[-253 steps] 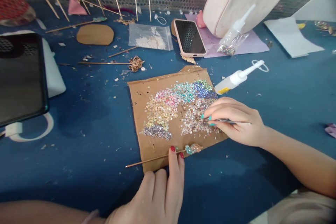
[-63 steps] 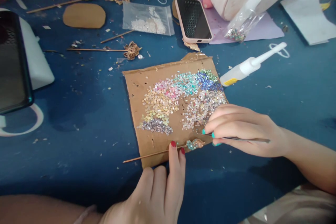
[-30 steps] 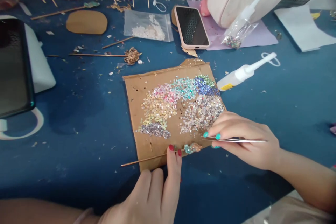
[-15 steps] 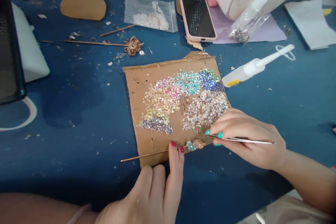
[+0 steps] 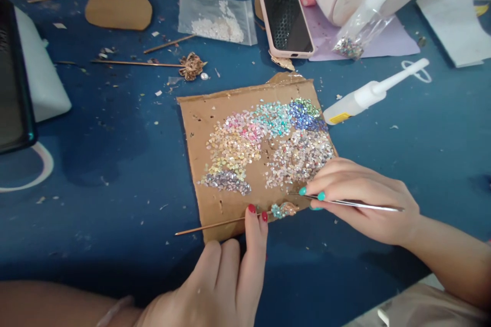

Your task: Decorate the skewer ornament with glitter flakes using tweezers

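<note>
My left hand (image 5: 230, 278), with red nails, pinches a thin hair stick (image 5: 215, 225) between thumb and fingertips at the cardboard's lower edge. Pale blue and peach chips cover the stick's ornament (image 5: 284, 210), which points right. My right hand (image 5: 364, 202), with green nails, is closed around metal tweezers (image 5: 360, 205); their tips are just above the ornament, near the board. Whether the tips grip a chip is too small to tell. Under both lies a brown cardboard piece (image 5: 197, 122) bearing small shiny chips (image 5: 301, 156) sorted by colour: grey, yellow, pink, turquoise, blue, green and mixed pale.
A white glue bottle (image 5: 360, 98) lies right of the cardboard. Behind are a phone (image 5: 287, 21), a zip bag of pale chips (image 5: 218, 23), a flower-topped stick (image 5: 192, 66) and an oval brown card (image 5: 118, 9). A dark-screened device (image 5: 15, 76) stands at left.
The tweezer tips have shifted slightly left over the cardboard. My left hand keeps its pinch on the hair stick. The whole view has moved a little.
</note>
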The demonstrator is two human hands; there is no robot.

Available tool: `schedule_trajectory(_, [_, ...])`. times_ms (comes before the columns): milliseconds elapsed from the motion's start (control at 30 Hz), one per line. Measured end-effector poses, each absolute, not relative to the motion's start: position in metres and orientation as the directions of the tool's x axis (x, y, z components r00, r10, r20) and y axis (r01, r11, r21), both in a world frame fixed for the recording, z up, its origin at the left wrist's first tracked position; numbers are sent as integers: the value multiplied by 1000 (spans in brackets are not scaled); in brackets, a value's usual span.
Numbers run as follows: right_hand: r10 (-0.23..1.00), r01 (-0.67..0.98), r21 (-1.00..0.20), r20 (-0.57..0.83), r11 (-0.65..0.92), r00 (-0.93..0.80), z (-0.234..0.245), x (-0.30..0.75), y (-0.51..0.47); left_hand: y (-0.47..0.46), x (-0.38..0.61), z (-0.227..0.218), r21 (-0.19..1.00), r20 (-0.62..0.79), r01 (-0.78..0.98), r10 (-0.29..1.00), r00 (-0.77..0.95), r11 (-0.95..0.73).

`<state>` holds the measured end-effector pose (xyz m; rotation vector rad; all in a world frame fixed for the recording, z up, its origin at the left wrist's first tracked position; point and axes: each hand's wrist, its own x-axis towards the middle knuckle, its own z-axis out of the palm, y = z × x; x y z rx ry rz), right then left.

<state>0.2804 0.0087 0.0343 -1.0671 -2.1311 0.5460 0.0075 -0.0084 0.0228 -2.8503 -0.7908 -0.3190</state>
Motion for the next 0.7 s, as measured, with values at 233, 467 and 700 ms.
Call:
schedule_trajectory(233, [829,526,-647,362,552,-425,37,281,9,-6,10,22,-93,229,476,446,865,-875])
schedule_trajectory(467, [828,459,-705,351,541,-438,44,278,6,-6,8,22,-132,231,477,441,867,-869])
schedule_trajectory(700, [828,464,-704,335,537,-450,43,277,5,-7,7,21,-146,209,415,382,900,-898])
